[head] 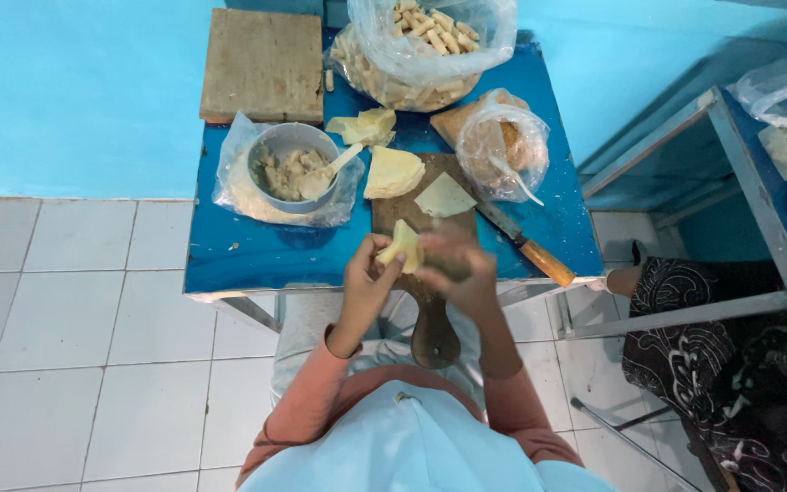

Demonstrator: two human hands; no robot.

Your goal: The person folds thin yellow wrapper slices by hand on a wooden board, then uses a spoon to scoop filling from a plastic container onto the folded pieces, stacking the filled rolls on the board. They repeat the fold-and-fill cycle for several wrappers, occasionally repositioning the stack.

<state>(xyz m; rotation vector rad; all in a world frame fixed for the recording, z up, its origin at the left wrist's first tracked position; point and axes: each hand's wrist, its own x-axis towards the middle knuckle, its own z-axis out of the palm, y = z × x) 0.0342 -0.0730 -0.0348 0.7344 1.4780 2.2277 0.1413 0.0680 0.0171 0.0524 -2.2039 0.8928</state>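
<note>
I am pinching one folded wrapper (404,244) between my left hand (366,284) and right hand (460,271), both closed on it above the cutting board (400,214). Three more wrappers are lying ahead; one bowl (291,169), one knife (526,246), two bags are crowding the blue table (248,251).

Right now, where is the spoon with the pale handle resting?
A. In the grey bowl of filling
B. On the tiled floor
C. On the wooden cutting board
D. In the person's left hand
A: the spoon lies in the grey bowl of filling, its handle leaning over the rim, while both hands hold a folded wrapper.
</note>
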